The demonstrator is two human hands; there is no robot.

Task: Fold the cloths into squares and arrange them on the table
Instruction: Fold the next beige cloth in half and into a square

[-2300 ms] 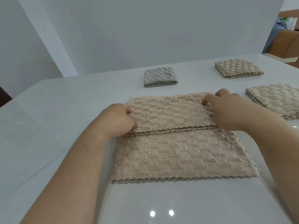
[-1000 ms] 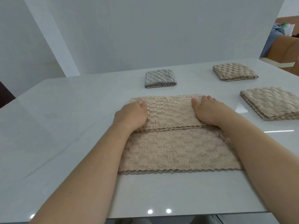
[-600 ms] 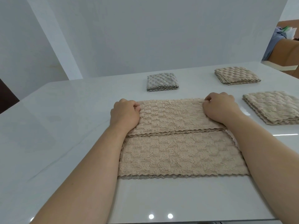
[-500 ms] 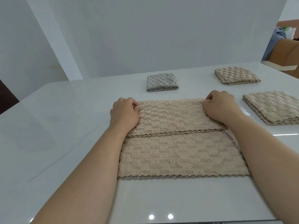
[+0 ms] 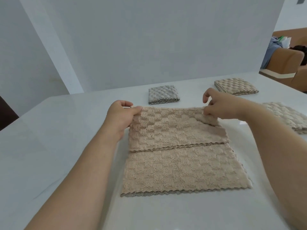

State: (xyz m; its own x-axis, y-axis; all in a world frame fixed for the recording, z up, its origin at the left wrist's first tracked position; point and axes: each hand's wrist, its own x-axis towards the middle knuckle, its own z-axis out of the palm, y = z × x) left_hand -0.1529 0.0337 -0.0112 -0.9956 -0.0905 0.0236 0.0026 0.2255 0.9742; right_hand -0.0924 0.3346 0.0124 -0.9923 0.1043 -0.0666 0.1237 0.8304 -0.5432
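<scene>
At mid-frame, the left hand and right hand each pinch a far corner of the beige cloth, lifting its folded edge off the counter.

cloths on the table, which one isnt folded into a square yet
The large beige cloth nearest the person, gripped at its far corners by the left hand and right hand. The grey cloth and two tan ones behind are finished squares.
</scene>
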